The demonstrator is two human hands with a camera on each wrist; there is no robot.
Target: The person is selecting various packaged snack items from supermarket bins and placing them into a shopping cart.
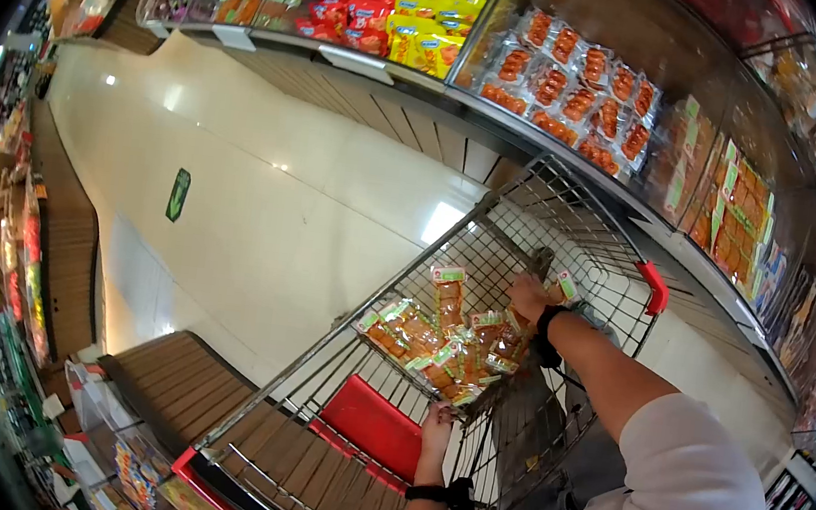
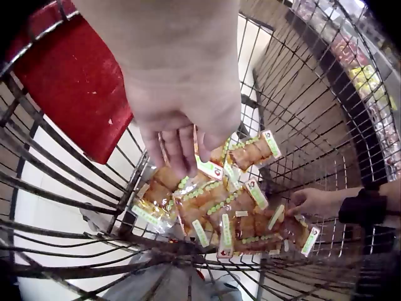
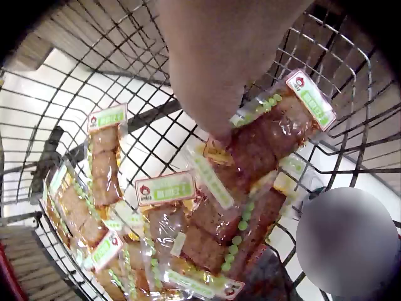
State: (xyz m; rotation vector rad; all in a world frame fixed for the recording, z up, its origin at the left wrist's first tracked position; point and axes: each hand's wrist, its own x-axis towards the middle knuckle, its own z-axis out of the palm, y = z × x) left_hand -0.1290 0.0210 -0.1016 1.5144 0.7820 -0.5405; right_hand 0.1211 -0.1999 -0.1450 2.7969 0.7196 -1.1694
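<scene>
Several clear packs of brown snack squares with green-and-white labels lie heaped in a wire shopping cart. My right hand reaches to the far side of the heap and grips one pack at its edge. That pack lies tilted, its label end pointing away from the hand; the fingertips are mostly hidden in the right wrist view. My left hand hangs over the near side of the heap with loosely bent fingers, holding nothing, the fingertips close over the packs.
A red flap is at the cart's near end. Shelf bins alongside hold red and yellow bags, reddish sealed packs and more packs of brown squares. On the tiled floor is a green arrow sign. A wooden display stands nearby.
</scene>
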